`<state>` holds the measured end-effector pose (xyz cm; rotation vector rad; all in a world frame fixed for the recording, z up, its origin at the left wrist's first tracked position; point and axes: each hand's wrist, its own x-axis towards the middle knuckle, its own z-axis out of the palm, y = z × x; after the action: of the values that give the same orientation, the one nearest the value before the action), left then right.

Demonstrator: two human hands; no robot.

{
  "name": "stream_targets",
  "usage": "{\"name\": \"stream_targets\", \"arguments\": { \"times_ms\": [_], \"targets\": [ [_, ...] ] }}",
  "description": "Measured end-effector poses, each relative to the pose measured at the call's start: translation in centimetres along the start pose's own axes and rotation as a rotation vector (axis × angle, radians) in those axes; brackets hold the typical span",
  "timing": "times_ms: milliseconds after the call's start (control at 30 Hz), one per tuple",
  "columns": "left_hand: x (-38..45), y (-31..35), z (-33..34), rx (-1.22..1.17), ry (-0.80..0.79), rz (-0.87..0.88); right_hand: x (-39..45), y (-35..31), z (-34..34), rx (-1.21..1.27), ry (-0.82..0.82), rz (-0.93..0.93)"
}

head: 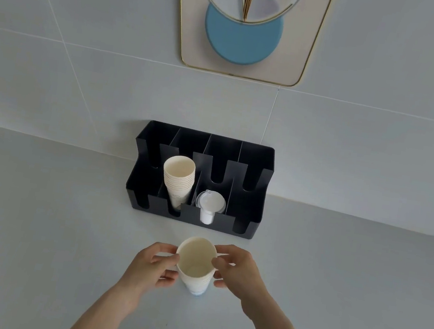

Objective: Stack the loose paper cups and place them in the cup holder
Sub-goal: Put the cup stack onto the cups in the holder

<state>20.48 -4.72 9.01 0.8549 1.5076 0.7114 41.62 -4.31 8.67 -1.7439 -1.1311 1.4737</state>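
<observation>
Both hands (196, 269) grip stacked cups (196, 264); grey counter (32, 221), tiled wall (85, 60)

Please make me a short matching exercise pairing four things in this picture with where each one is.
Things:
1. small cup stack
2. tall cup stack
3. clear lids
4. framed picture

Places:
A. on the wall above the black cup holder
B. leaning in a holder slot, second from the left
C. between the left hand and right hand
D. in the front slot beside the tall stack

Pairs: 1-C, 2-B, 3-D, 4-A
</observation>
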Motion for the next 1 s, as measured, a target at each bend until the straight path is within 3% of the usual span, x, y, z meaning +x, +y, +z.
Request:
{"name": "stream_targets", "arguments": {
  "times_ms": [267,767,1000],
  "targets": [
    [1.5,4.1,-1.7,-0.065,-0.019,0.099,0.9,-5.5,-0.1,-0.019,0.039,-0.045],
    [6.7,23.1,-8.8,-0.158,-0.112,0.369,4.3,-25.1,0.4,0.053,0.174,-0.324],
    [10.3,25.9,-10.8,-0.176,-0.116,0.382,8.0,-27.6,2.2,0.074,0.22,-0.32]
  ]
}}
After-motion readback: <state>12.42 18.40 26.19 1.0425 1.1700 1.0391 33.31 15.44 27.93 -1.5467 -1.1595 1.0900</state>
